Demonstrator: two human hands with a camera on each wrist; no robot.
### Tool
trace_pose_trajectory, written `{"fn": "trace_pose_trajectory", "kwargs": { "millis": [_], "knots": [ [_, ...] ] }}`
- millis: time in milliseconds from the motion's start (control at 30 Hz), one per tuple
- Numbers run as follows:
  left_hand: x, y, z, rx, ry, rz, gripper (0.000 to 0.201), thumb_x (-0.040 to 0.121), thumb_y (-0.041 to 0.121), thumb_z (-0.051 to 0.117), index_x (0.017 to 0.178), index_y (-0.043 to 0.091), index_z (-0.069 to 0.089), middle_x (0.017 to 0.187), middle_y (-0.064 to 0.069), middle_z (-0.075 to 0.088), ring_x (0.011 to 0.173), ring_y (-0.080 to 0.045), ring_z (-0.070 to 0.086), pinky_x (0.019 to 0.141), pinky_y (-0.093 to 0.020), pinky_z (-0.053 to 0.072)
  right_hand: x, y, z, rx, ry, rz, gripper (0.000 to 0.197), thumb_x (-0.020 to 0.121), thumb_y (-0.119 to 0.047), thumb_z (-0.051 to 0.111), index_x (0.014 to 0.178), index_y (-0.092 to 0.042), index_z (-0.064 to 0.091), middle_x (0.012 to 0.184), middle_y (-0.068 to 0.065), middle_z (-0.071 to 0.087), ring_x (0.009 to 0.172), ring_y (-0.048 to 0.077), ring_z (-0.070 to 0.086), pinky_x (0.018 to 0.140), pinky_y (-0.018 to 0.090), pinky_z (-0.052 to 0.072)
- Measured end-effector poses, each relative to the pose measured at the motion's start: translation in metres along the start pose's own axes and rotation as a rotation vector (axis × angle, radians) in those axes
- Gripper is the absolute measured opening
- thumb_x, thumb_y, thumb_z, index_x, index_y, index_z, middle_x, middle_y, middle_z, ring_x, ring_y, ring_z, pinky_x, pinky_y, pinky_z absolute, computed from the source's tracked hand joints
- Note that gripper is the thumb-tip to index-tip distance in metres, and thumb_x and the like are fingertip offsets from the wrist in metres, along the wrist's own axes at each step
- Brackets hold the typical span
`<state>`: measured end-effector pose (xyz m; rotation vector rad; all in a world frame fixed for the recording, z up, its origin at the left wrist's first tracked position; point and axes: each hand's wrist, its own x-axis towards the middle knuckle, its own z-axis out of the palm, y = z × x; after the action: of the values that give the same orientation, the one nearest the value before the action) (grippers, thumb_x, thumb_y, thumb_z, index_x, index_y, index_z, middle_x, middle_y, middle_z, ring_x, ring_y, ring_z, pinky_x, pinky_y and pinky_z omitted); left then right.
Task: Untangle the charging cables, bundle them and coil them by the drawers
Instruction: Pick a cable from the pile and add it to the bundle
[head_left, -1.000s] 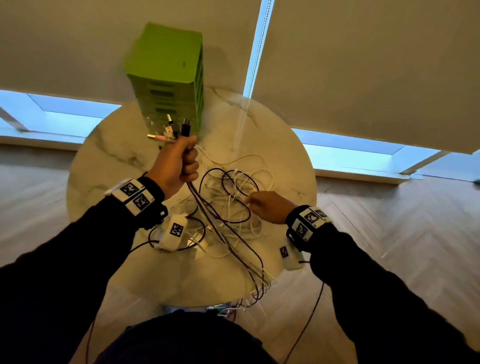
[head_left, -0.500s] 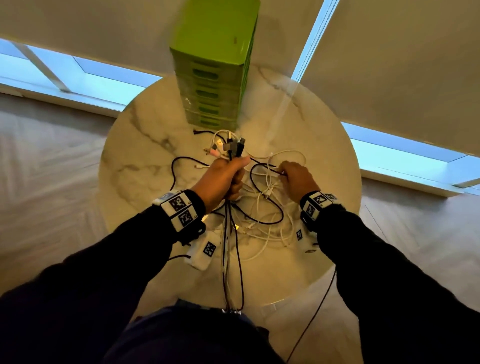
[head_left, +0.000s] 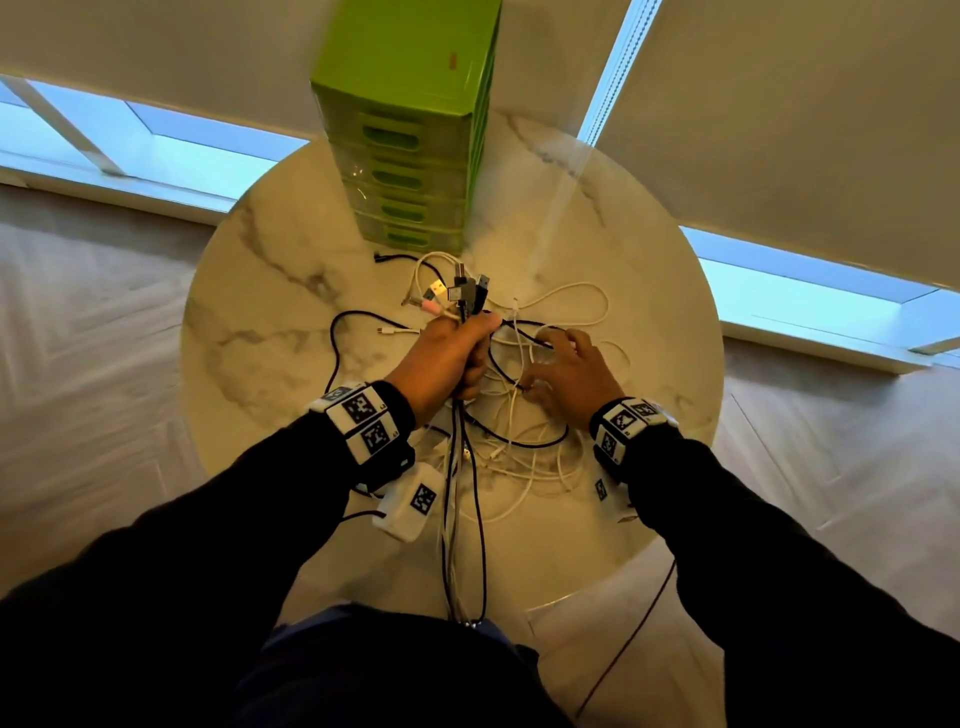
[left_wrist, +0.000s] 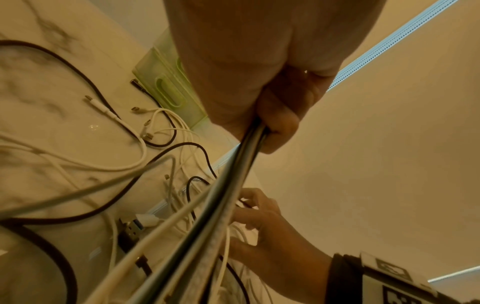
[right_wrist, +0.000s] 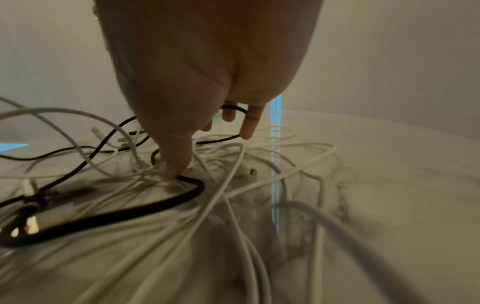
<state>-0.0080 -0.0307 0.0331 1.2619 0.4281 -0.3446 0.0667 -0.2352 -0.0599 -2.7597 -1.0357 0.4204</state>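
My left hand (head_left: 470, 343) grips a bundle of black, grey and white cables (head_left: 462, 519) upright in its fist. Their plug ends (head_left: 462, 293) stick out above the fist, and the strands hang over the table's near edge. In the left wrist view, the left hand (left_wrist: 262, 131) has its fingers curled round the same strands (left_wrist: 228, 181). My right hand (head_left: 550, 358) lies spread on a loose tangle of white and black cables (head_left: 519, 447). Its thumb (right_wrist: 171, 168) presses by a black loop (right_wrist: 145, 211). The green drawers (head_left: 410, 156) stand at the table's far side.
The round marble table (head_left: 270, 312) carries more loose cable ends (head_left: 395, 331) left of the tangle. A white tagged box (head_left: 410, 501) hangs under my left wrist. A thin dark lead (head_left: 639, 639) drops from my right sleeve to the wooden floor.
My left hand has come down from in front of the drawers with the bundle. My right hand has moved farther across the tangle and its fingers have spread flat.
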Motion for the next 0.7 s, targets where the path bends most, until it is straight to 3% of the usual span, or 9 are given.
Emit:
{"fn": "trace_pose_trajectory", "kwargs": {
  "millis": [67, 167, 233, 267, 333, 367, 500, 600, 700],
  "knots": [
    [0.001, -0.002, 0.0, 0.016, 0.025, 0.008, 0.048, 0.106, 0.031, 0.047, 0.062, 0.023, 0.031, 0.058, 0.002, 0.019, 0.051, -0.017, 0.015, 0.048, -0.026, 0.021, -0.003, 0.002, -0.007, 0.05, 0.135, -0.006, 0.009, 0.077, -0.038, 0.079, 0.084, -0.038, 0.073, 0.143, 0.006, 0.047, 0.127, 0.045, 0.038, 0.099, 0.055, 0.038],
    [0.003, -0.005, 0.001, 0.057, 0.064, 0.032, 0.043, 0.106, 0.033, 0.05, 0.067, 0.024, 0.034, 0.059, 0.004, 0.023, 0.054, -0.016, 0.019, 0.051, -0.028, 0.022, -0.002, 0.005, -0.035, 0.131, 0.316, 0.044, 0.009, 0.087, -0.049, 0.068, 0.092, -0.042, 0.07, 0.144, -0.005, 0.042, 0.131, 0.03, 0.031, 0.099, 0.04, 0.023],
    [0.004, -0.007, 0.005, 0.069, 0.08, 0.068, 0.036, 0.103, 0.036, 0.054, 0.071, 0.026, 0.041, 0.061, 0.003, 0.025, 0.053, -0.016, 0.022, 0.051, -0.028, 0.025, 0.0, 0.0, -0.065, 0.448, 0.328, 0.061, 0.012, 0.092, -0.038, 0.069, 0.1, -0.03, 0.07, 0.126, -0.006, 0.06, 0.119, 0.017, 0.048, 0.096, 0.037, 0.033],
    [0.004, -0.007, 0.008, 0.07, 0.083, 0.089, 0.033, 0.1, 0.039, 0.056, 0.071, 0.028, 0.045, 0.06, 0.003, 0.026, 0.051, -0.015, 0.024, 0.051, -0.027, 0.026, -0.001, -0.005, -0.08, 0.687, 0.286, 0.059, 0.013, 0.093, -0.026, 0.07, 0.102, -0.017, 0.068, 0.109, -0.003, 0.068, 0.104, 0.012, 0.059, 0.091, 0.034, 0.041],
    [0.002, -0.007, 0.013, 0.069, 0.083, 0.128, 0.03, 0.094, 0.047, 0.059, 0.069, 0.032, 0.055, 0.059, 0.005, 0.028, 0.049, -0.013, 0.027, 0.05, -0.025, 0.027, -0.004, -0.017, -0.1, 0.995, 0.187, 0.045, 0.015, 0.094, -0.007, 0.068, 0.105, 0.001, 0.062, 0.086, 0.002, 0.07, 0.079, 0.009, 0.067, 0.08, 0.026, 0.051],
    [0.0, -0.007, 0.017, 0.06, 0.07, 0.15, 0.027, 0.093, 0.048, 0.059, 0.07, 0.034, 0.059, 0.058, 0.006, 0.028, 0.048, -0.012, 0.027, 0.049, -0.024, 0.027, -0.008, -0.023, -0.106, 1.036, 0.155, 0.039, 0.018, 0.093, -0.004, 0.068, 0.106, 0.003, 0.058, 0.081, 0.002, 0.07, 0.076, 0.01, 0.068, 0.077, 0.025, 0.053],
    [-0.008, -0.006, 0.022, 0.063, 0.022, 0.208, 0.022, 0.093, 0.047, 0.059, 0.075, 0.037, 0.064, 0.056, 0.005, 0.03, 0.047, -0.013, 0.026, 0.047, -0.025, 0.026, -0.022, -0.044, -0.108, 1.09, 0.097, 0.035, 0.032, 0.088, -0.008, 0.075, 0.101, -0.008, 0.046, 0.08, 0.009, 0.074, 0.075, 0.022, 0.071, 0.076, 0.033, 0.057],
    [-0.015, -0.007, 0.018, 0.12, 0.024, 0.232, 0.026, 0.097, 0.043, 0.059, 0.075, 0.029, 0.061, 0.053, 0.004, 0.033, 0.045, -0.013, 0.027, 0.048, -0.027, 0.027, -0.031, -0.056, -0.106, 1.118, 0.091, 0.029, 0.035, 0.086, -0.007, 0.077, 0.097, -0.012, 0.045, 0.083, 0.02, 0.073, 0.072, 0.026, 0.069, 0.075, 0.038, 0.059],
    [-0.02, -0.007, 0.01, 0.181, 0.043, 0.268, 0.028, 0.104, 0.035, 0.053, 0.078, 0.024, 0.057, 0.051, 0.006, 0.037, 0.044, -0.012, 0.031, 0.048, -0.027, 0.029, -0.037, -0.065, -0.099, 1.127, 0.087, 0.006, 0.028, 0.088, -0.015, 0.076, 0.102, -0.011, 0.051, 0.086, 0.012, 0.075, 0.081, 0.028, 0.072, 0.083, 0.043, 0.06]
  ]
}}
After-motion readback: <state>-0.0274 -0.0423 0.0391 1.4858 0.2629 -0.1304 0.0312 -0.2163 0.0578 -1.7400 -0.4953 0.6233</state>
